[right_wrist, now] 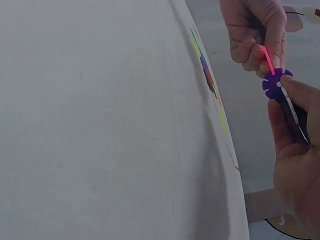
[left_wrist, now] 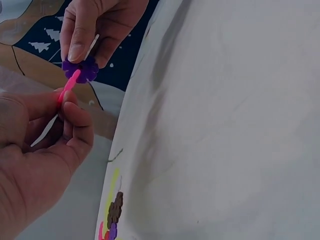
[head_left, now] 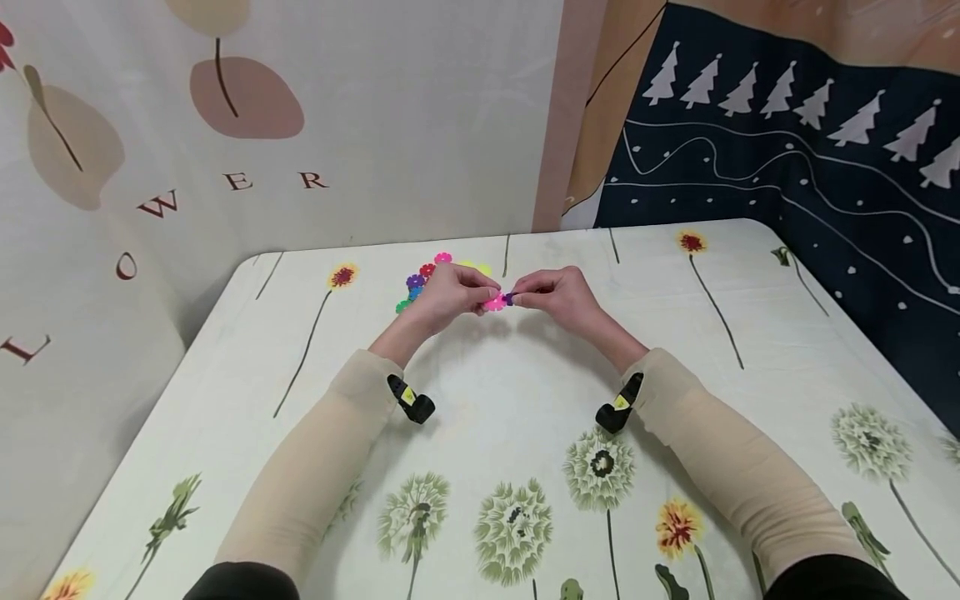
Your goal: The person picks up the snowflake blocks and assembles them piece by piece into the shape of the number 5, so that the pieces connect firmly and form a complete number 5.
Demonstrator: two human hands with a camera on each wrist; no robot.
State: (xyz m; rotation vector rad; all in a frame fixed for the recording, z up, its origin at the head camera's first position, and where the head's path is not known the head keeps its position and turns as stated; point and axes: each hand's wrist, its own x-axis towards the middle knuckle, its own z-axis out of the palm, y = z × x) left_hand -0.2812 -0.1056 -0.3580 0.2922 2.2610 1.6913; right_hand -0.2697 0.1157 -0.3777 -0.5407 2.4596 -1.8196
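Observation:
My left hand [head_left: 450, 298] pinches a bright pink notched plastic disc [head_left: 495, 304] between thumb and fingers. Opposite it, my right hand [head_left: 561, 296] pinches a purple notched disc [right_wrist: 273, 89]. In the left wrist view the pink disc [left_wrist: 70, 86] stands edge-on against the notched rim of the purple one [left_wrist: 86, 71]; whether their slots interlock I cannot tell. A thin white piece [right_wrist: 289, 106] shows edge-on at the purple disc, by the right thumb. Both hands are held above the far part of the table.
Behind and beside my left hand, several coloured notched discs lie on the table, among them green [head_left: 402, 307], purple [head_left: 415, 282], red [head_left: 427, 270] and yellow [head_left: 480, 268]. The flower-print tablecloth [head_left: 480, 433] covers the table, with hanging cloths behind and at the right.

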